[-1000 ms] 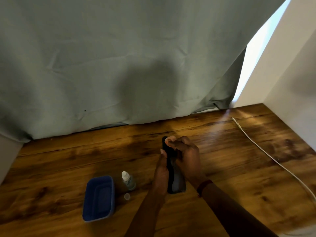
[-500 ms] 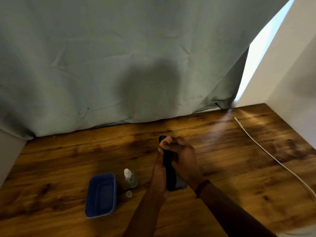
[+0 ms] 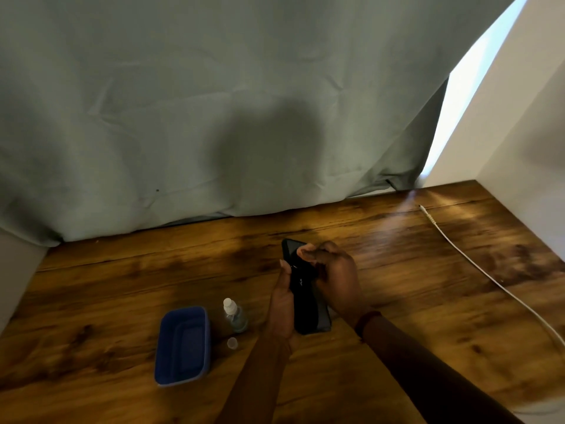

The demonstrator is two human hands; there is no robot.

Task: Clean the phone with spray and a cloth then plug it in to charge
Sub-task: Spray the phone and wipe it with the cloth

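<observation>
Mid-wipe: left hand (image 3: 282, 304) clamped on phone (image 3: 308, 301), right hand (image 3: 334, 278) pinched, cloth unseen; cable (image 3: 477, 267) unplugged near table's (image 3: 122, 286) right edge.

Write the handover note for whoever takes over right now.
Left hand: grips the phone, holding it above the table.
Right hand: pressed on the phone's face; no cloth discernible.
Spray bottle stands uncapped beside the blue tray, cap on the table in front.
Charging cable lies loose at right.
Done: cannot tell.
Left: finish wiping, plug in.
</observation>
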